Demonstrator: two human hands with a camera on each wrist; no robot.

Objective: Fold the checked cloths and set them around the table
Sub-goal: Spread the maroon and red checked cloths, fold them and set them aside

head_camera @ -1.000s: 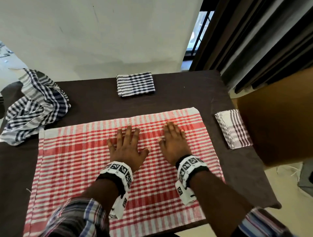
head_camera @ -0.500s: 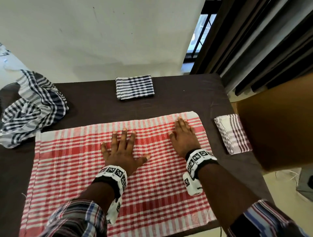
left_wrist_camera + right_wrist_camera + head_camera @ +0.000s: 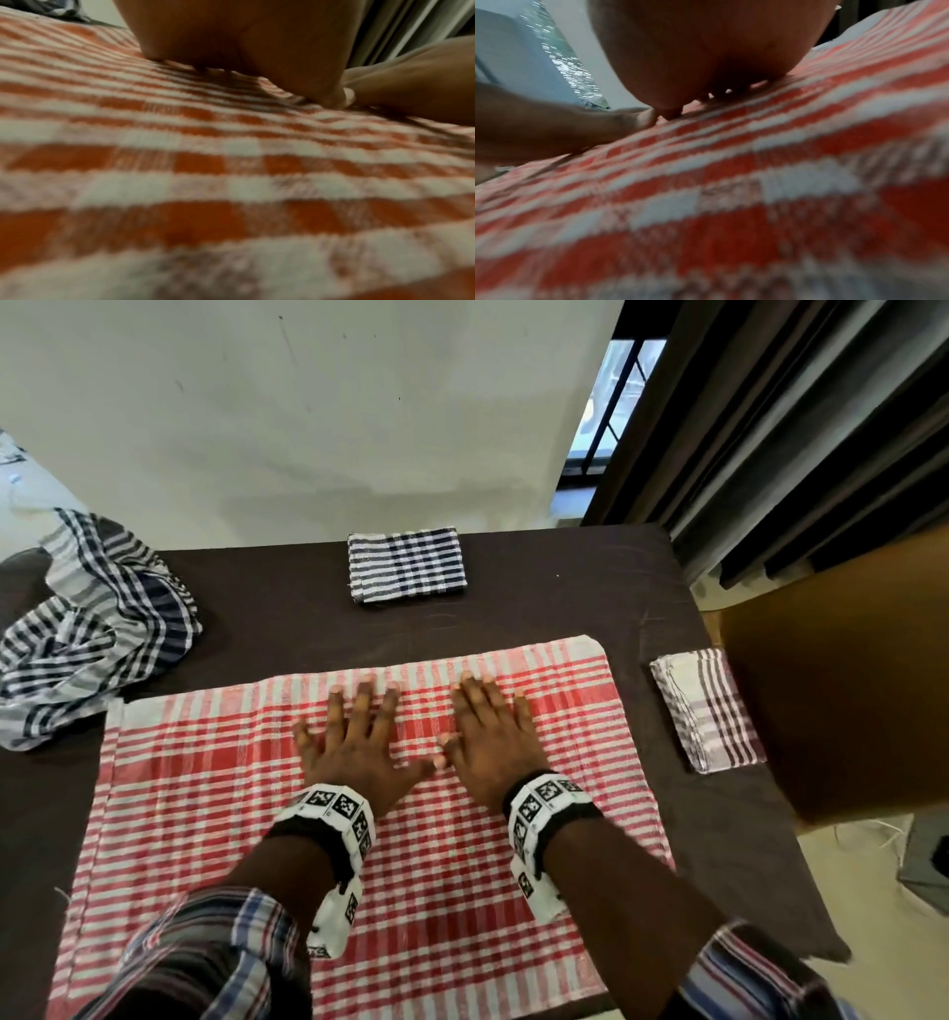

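The person wears a long-sleeved shirt in a plaid of blue, red, white and dark stripes, its left sleeve (image 3: 205, 952) and right sleeve (image 3: 760, 978) both pushed back above bare forearms. Each wrist carries a white fabric band printed with square black-and-white coded markers over a black strap: the left wristband (image 3: 334, 819) and the right wristband (image 3: 544, 809). A loose white tail hangs from each.

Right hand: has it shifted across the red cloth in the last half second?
Yes. The right hand has slid left, away from the far right corner of the red cloth, and lies flat, its thumb almost touching the left hand.
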